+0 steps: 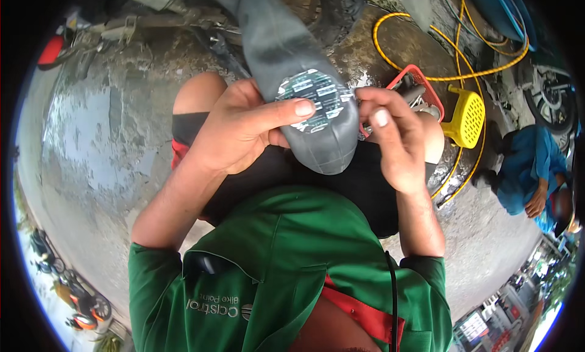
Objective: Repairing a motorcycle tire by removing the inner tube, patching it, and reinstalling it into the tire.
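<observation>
A grey rubber inner tube (332, 146) hangs down over my lap from the top of the view. On its face lies a round patch (322, 91) under a printed, shiny film. My left hand (241, 123) grips the tube from its left side, with the thumb pressed on the patch and the other fingers partly hidden behind the rubber. At the tube's right side my right hand (393, 132) has its fingers curled by the patch's edge. Thumb and forefinger are bent close together there; whatever they may hold is too small to make out.
Beyond my right hand stand a red plastic basket (431, 88) with metal tools and a yellow plastic stool (470, 117). A yellow hose (454, 79) loops over the wet concrete floor. A dark tyre (342, 14) is at the top. A person in blue (525, 169) sits at the right.
</observation>
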Demonstrator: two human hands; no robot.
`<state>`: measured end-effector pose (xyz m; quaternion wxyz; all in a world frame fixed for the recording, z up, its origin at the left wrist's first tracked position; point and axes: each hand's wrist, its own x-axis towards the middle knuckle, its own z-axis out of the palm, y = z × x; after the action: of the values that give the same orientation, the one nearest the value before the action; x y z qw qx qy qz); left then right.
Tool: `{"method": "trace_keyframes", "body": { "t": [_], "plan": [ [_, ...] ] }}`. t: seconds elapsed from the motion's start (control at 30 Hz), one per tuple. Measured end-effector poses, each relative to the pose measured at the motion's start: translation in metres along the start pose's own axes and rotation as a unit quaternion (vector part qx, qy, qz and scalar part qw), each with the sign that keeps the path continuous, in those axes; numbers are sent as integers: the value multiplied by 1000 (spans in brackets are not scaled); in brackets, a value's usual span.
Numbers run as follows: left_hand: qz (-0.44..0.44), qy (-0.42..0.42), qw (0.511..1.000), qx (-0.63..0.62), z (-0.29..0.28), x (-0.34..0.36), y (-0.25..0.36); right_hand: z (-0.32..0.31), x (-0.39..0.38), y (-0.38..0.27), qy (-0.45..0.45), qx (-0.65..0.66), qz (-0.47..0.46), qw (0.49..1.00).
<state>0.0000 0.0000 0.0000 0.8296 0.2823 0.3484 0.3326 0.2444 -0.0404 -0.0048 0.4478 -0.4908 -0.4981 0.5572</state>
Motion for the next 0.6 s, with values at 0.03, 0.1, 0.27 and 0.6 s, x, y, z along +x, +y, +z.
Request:
{"method": "trace_keyframes", "body": {
  "t": [0.03,0.1,0.27,0.6],
  "plan": [
    [3,-5,1000,-1,1,0,1,4,1,0,-9,17,9,1000],
    [11,-8,1000,-8,2,0,0,9,5,-3,-35,53,28,998],
    [45,23,999,15,2,0,-10,19,26,-6,-75,63,-9,995],
    [78,28,992,92,-3,-3,-13,31,38,-1,-39,48,49,997]
  ]
}}
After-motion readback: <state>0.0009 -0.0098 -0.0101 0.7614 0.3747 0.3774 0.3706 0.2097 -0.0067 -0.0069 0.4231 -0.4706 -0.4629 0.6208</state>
